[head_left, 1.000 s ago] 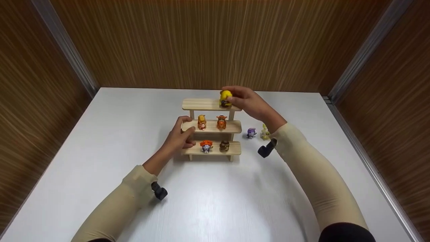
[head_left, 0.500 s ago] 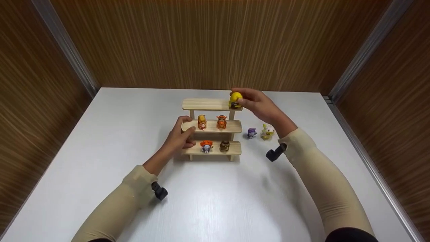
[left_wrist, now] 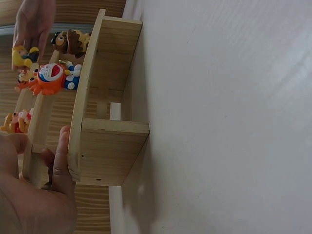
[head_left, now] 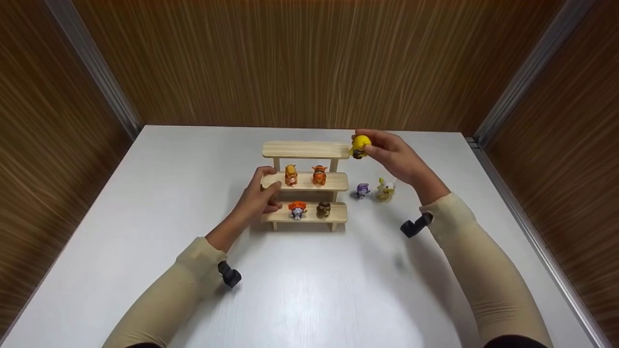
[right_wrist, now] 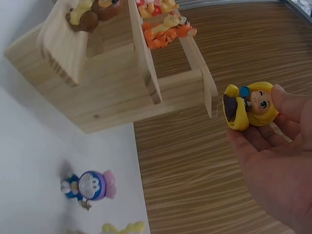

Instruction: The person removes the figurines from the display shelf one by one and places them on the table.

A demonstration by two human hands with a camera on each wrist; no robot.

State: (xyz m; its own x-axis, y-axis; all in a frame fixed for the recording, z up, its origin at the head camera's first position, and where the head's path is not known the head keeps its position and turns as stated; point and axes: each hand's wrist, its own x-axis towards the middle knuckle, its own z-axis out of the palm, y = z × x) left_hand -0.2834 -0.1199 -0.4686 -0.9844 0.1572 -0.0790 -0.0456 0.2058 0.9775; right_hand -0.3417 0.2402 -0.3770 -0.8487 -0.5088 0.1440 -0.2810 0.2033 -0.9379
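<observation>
A small three-tier wooden display shelf (head_left: 304,181) stands on the white table. My left hand (head_left: 255,194) grips its left end around the lower two boards. To the right of the top board, my right hand (head_left: 394,153) pinches a yellow-haired figurine (right_wrist: 253,105) between thumb and fingers, apart from the shelf. On the middle board stand a yellow bear figurine (head_left: 290,176) and an orange tiger figurine (head_left: 319,175). An orange-hooded cat figurine (left_wrist: 53,77) and a brown figurine (head_left: 323,209) share the bottom board.
On the table right of the shelf stand a purple-capped cat figurine (head_left: 362,190) and a pale yellow figurine (head_left: 385,189). Wood-grain panels (head_left: 300,63) enclose the table at the back and both sides.
My right hand has moved right with the yellow-haired figurine, from over the top board to beyond its right end. The left hand has stayed in place on the shelf.
</observation>
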